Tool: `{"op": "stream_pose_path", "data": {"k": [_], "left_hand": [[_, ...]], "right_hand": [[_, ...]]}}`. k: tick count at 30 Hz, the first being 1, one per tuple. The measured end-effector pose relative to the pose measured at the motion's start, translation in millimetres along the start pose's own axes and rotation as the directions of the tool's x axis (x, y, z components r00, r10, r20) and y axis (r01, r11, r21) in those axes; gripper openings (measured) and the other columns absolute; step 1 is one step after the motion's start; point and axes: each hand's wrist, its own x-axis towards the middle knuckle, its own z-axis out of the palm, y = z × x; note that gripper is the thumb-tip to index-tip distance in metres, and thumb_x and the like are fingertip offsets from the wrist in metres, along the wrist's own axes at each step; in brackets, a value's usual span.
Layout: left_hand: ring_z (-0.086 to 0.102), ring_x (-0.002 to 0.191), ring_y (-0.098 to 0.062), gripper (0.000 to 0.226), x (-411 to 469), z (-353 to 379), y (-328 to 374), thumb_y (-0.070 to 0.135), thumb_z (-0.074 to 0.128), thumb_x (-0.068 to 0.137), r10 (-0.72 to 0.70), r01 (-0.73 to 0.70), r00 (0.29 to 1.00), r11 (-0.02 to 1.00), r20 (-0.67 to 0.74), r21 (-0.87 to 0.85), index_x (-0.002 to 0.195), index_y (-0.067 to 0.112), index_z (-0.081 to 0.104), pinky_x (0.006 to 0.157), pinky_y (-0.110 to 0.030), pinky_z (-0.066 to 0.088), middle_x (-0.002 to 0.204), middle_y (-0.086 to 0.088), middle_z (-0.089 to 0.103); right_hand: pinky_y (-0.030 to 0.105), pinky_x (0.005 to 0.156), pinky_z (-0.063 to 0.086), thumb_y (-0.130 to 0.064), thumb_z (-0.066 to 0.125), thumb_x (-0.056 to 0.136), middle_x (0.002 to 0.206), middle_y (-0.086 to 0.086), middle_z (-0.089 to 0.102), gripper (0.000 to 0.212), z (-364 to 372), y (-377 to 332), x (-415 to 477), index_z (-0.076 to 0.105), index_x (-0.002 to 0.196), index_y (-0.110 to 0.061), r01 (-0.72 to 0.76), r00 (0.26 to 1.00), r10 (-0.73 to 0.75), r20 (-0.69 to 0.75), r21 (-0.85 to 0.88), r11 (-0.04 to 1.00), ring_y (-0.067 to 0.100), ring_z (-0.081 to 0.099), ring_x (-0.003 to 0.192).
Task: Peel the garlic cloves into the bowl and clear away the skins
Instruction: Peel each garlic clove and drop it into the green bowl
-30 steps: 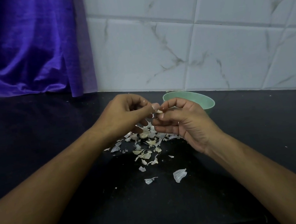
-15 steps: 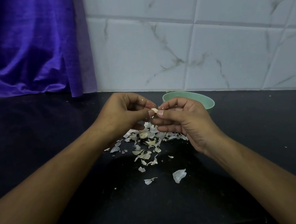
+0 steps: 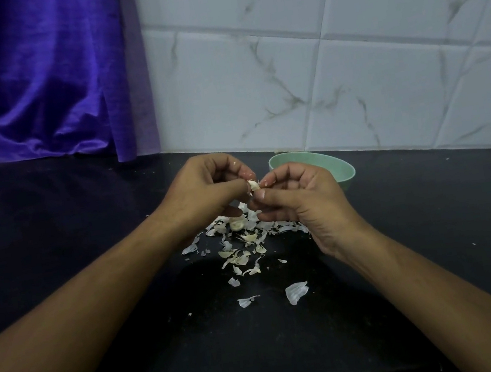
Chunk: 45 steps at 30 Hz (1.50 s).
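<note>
A pale garlic clove (image 3: 253, 185) sat pinched between both hands' fingertips, above scattered papery skins (image 3: 241, 250), a mint-green bowl (image 3: 342, 168) just behind the right hand.

Mint-green bowl (image 3: 342, 168), purple curtain (image 3: 30, 77), black counter (image 3: 55, 246) — grey-veined white tiles (image 3: 344, 43)

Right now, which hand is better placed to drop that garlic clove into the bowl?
Probably the right hand. It sits just in front of the green bowl, while the left hand is farther from it. Both pinch the garlic clove between them.

garlic clove (image 3: 253, 185) more exposed between fingertips, hands (image 3: 206, 188) barely shifted
</note>
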Motion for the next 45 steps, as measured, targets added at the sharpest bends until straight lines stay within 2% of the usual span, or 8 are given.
{"op": "stream_pose_path", "data": {"k": [7,13,18,23,31,37,41,45], "left_hand": [[0.072,0.077,-0.013,0.014,0.6,1.0,0.2,-0.004,0.061,0.095,-0.030,0.032,0.999,0.998,0.034,-0.060,0.100,0.001,0.074,0.068,-0.034,0.063,0.089,-0.009,0.075],[0.072,0.075,-0.014,0.008,-0.2,0.7,-0.7,0.010,0.076,0.092,0.011,-0.011,0.999,1.000,0.039,-0.003,0.099,0.007,0.074,0.070,-0.038,0.063,0.091,-0.015,0.076],[0.077,0.083,-0.031,0.013,2.0,-2.6,-1.8,0.016,0.081,0.088,0.046,-0.046,0.999,0.998,0.005,0.048,0.097,0.008,0.073,0.076,-0.049,0.063,0.088,-0.015,0.077],[0.075,0.075,-0.025,0.018,2.7,-4.2,0.1,0.016,0.081,0.087,0.066,-0.066,0.998,0.997,-0.006,0.051,0.096,0.003,0.073,0.068,-0.033,0.062,0.085,-0.017,0.076],[0.071,0.075,-0.020,0.017,3.5,-3.8,-1.1,0.021,0.072,0.094,0.021,-0.013,0.996,0.996,0.092,-0.087,0.096,0.005,0.072,0.066,-0.031,0.063,0.083,-0.013,0.075],[0.071,0.079,-0.019,0.010,3.7,-3.1,-3.0,0.015,0.069,0.098,-0.008,0.022,0.991,0.994,0.132,-0.108,0.099,0.005,0.070,0.067,-0.030,0.062,0.084,-0.007,0.074],[0.074,0.078,-0.025,0.013,4.3,-4.5,-4.0,0.008,0.071,0.096,0.064,-0.062,0.997,0.997,0.052,-0.041,0.109,0.010,0.070,0.070,-0.040,0.062,0.094,-0.014,0.076],[0.076,0.084,-0.031,0.013,2.2,-3.2,-6.1,0.017,0.078,0.092,0.158,-0.162,0.987,0.979,0.041,0.122,0.105,0.017,0.075,0.078,-0.053,0.064,0.091,-0.005,0.078]], "right_hand": [[0.037,0.069,0.064,0.012,0.073,0.084,0.077,0.014,0.075,0.016,1.2,-1.8,-0.3,0.064,0.091,0.001,-0.006,1.000,0.006,-0.026,0.022,1.000,0.024,0.075,0.069],[0.036,0.067,0.064,0.011,0.074,0.085,0.079,0.015,0.074,0.015,0.5,-2.0,-1.1,0.064,0.094,0.004,0.024,0.999,-0.024,-0.023,-0.002,1.000,0.025,0.074,0.070],[0.034,0.068,0.065,0.009,0.074,0.085,0.082,0.016,0.075,0.016,0.0,-1.6,-0.3,0.065,0.097,0.003,0.014,1.000,-0.014,-0.011,0.013,1.000,0.025,0.075,0.073],[0.036,0.072,0.065,0.006,0.074,0.086,0.094,0.021,0.075,0.015,-0.9,-2.9,0.9,0.068,0.097,-0.001,-0.031,0.999,0.031,0.007,0.097,0.995,0.027,0.075,0.078],[0.033,0.070,0.065,-0.004,0.076,0.079,0.097,0.017,0.074,0.025,-0.1,-5.9,3.0,0.067,0.102,-0.003,-0.115,0.992,0.097,0.085,0.240,0.964,0.024,0.074,0.081],[0.033,0.069,0.065,-0.004,0.076,0.084,0.100,0.024,0.075,0.019,-3.5,-3.6,4.6,0.068,0.101,-0.003,-0.122,0.992,0.122,0.012,0.170,0.978,0.029,0.077,0.085],[0.030,0.064,0.063,-0.003,0.074,0.089,0.100,0.022,0.076,0.017,-5.8,-4.6,4.7,0.067,0.105,0.000,-0.115,0.992,0.123,-0.037,0.177,0.977,0.024,0.076,0.078],[0.029,0.067,0.064,-0.006,0.071,0.092,0.101,0.018,0.078,0.013,-5.3,-4.5,3.8,0.069,0.103,0.001,-0.114,0.993,0.114,0.009,0.148,0.982,0.020,0.075,0.076]]}}
